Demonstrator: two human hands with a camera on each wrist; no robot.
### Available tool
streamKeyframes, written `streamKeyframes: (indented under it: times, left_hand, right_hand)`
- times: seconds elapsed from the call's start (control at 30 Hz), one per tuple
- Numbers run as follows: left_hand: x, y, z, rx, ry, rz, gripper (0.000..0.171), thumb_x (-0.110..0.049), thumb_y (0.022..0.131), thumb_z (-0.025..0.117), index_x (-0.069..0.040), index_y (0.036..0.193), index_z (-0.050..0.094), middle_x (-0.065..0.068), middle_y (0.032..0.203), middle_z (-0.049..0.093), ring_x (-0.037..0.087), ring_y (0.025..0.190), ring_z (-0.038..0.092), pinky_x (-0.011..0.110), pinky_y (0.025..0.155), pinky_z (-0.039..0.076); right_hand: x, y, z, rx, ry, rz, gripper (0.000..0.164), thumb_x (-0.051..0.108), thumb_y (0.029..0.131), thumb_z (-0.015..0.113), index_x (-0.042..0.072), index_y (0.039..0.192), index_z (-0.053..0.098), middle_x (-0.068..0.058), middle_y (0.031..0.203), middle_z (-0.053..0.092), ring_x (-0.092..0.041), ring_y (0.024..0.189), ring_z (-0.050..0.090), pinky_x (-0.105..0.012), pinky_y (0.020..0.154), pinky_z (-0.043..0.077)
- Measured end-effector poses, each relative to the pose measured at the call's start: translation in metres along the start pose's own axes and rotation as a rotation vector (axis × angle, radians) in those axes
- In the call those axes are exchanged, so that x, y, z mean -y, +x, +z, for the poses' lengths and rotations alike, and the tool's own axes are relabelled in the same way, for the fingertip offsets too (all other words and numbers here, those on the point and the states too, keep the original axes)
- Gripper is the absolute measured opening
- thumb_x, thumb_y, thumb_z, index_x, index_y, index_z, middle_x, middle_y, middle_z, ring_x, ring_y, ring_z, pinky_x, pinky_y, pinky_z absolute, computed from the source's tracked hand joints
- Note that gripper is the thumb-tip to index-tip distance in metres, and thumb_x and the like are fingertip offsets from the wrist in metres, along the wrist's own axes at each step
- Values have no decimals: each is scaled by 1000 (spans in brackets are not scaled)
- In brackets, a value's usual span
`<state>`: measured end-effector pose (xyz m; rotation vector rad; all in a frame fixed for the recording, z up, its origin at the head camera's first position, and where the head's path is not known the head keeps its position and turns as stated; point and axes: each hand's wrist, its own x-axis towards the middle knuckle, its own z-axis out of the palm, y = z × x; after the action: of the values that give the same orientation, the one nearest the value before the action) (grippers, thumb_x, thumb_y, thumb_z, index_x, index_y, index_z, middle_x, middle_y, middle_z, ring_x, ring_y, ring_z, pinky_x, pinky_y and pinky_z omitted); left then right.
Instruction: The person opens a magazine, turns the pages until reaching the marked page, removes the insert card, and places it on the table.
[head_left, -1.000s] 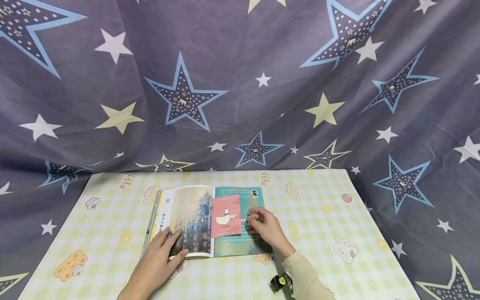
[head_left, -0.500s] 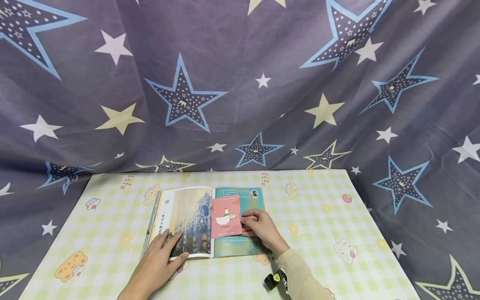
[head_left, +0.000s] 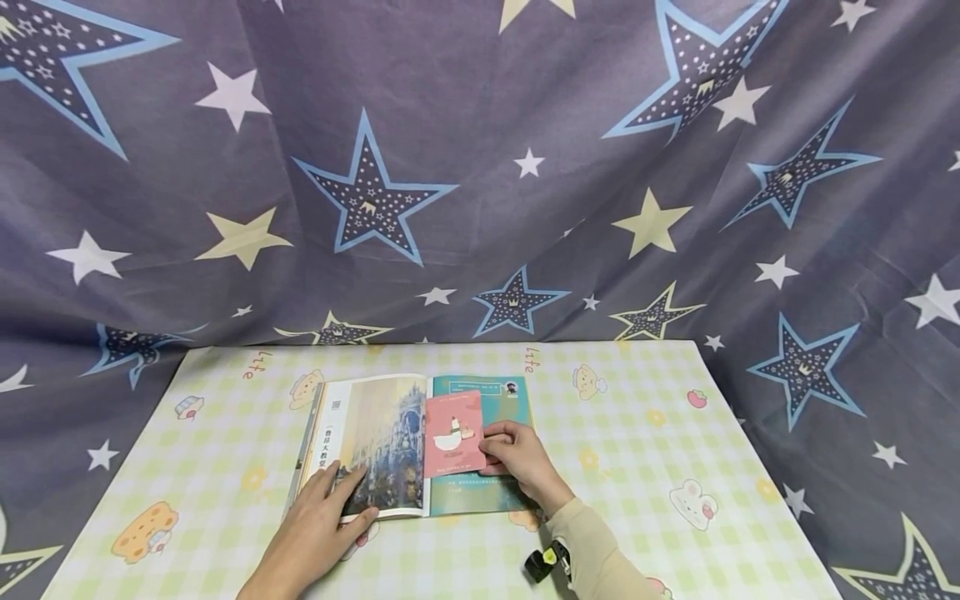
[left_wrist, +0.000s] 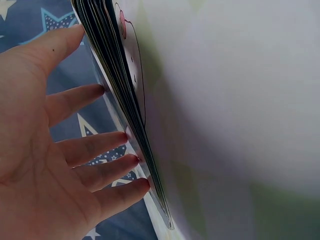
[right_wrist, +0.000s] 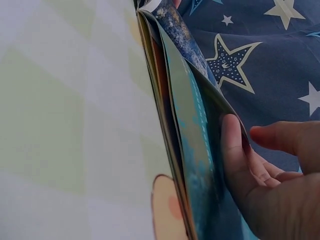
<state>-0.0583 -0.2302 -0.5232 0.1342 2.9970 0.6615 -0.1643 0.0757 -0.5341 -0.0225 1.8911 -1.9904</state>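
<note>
An open book point(head_left: 390, 442) lies on the table, with a painted building on its left page and teal on its right page. On the right page, by the fold, is a pink card point(head_left: 452, 433) printed with a white bird. My left hand point(head_left: 318, 508) rests with spread fingers on the lower left page; the left wrist view shows the fingertips point(left_wrist: 142, 185) along the book. At the card's right edge, my right hand point(head_left: 521, 462) pinches it. In the right wrist view one finger point(right_wrist: 231, 135) is under the card's raised edge.
The table point(head_left: 622, 533) has a green checked cloth with cartoon prints. Behind it and to the right hangs a dark curtain point(head_left: 480, 208) with stars. A black wrist device point(head_left: 540, 565) is at the right sleeve.
My right hand has moved left over the teal page and now pinches the pink card's right edge. The left hand stays on the left page.
</note>
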Motion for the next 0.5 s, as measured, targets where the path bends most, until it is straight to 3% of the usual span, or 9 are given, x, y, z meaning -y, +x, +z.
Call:
streamKeyframes:
  times: [0.5]
  left_hand:
    - [0,1,0,16,5,2,70,-55,91,68,-12,145,55,34,148,37,58,134,34,77,100,34]
  right_hand:
    - [-1,2,-3,-14,5,-27,27,-4,94,61,-14,120,57,-20,95,69,-19,65,68,-36,64,64]
